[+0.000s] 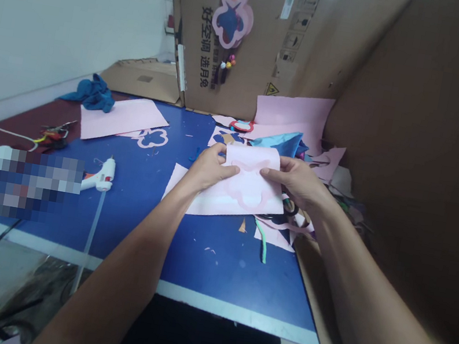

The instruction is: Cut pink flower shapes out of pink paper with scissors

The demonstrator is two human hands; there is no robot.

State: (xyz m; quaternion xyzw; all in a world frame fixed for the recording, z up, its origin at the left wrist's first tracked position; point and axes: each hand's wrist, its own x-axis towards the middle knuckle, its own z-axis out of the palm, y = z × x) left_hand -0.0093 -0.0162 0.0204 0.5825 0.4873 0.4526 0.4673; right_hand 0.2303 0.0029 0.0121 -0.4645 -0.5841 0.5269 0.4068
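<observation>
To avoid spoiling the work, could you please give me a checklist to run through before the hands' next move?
1. Left hand holding the pink paper: ok, thumb on top.
2. Right hand holding the opposite side: ok, thumb on top too.
3. Pink paper lying flat: not ok, its far part is curved between the hands.
4. Glue gun apart from the pink paper: ok, off to the left.
5. Glue gun hot: cannot tell.
6. Nearby surface free of bits: not ok, a green strip and brown scrap lie close.
</observation>
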